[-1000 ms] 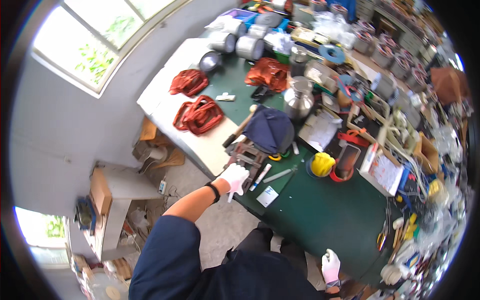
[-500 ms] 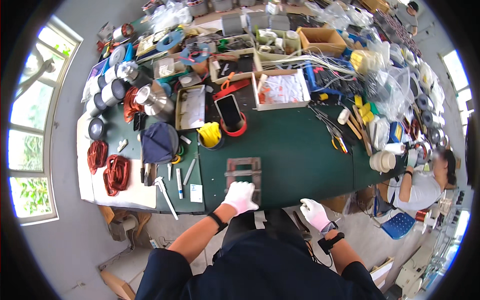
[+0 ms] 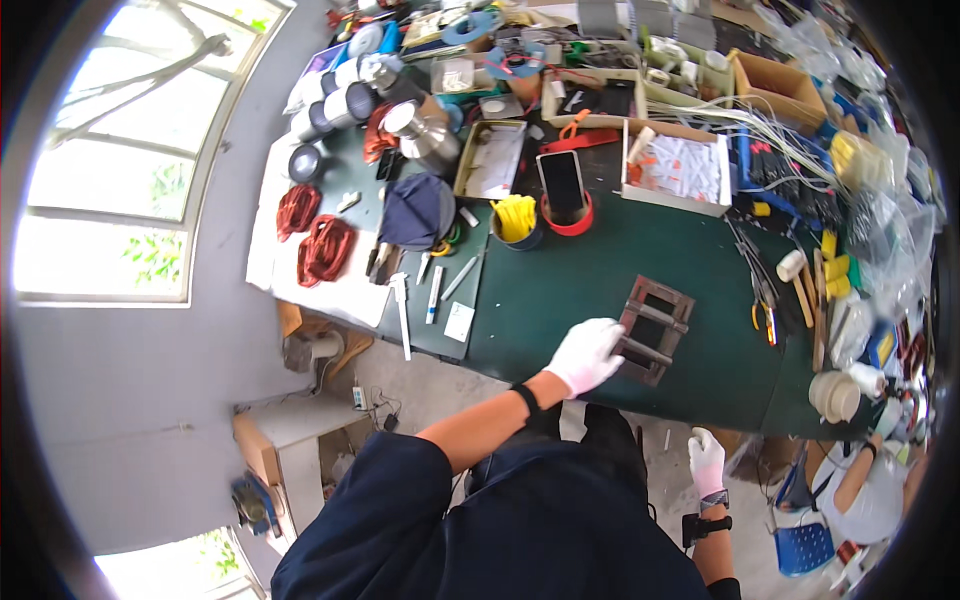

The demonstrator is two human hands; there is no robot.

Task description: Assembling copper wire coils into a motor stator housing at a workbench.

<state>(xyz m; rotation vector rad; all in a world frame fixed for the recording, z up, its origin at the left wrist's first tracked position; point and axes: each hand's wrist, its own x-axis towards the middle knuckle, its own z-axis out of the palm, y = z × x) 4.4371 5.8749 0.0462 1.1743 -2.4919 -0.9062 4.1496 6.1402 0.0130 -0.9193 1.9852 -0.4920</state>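
A flat rectangular frame with brownish rails and grey crossbars lies tilted on the green table, near its front edge. My left hand, in a white and pink glove, is closed at the frame's left side, its fingertips against the rail. Part of the grip is hidden by the hand itself. Off the table's front edge hangs my right hand, gloved too, with loosely bent fingers and nothing visible in it.
A caliper, a marker and a paper slip lie left. Behind stand a cup of yellow pieces and a phone in a red holder. Pliers and a mallet lie right; a person sits beyond.
The frame has slid right across the table and turned a little, with my left hand now at its left side. The view has swung left. My right hand hangs lower.
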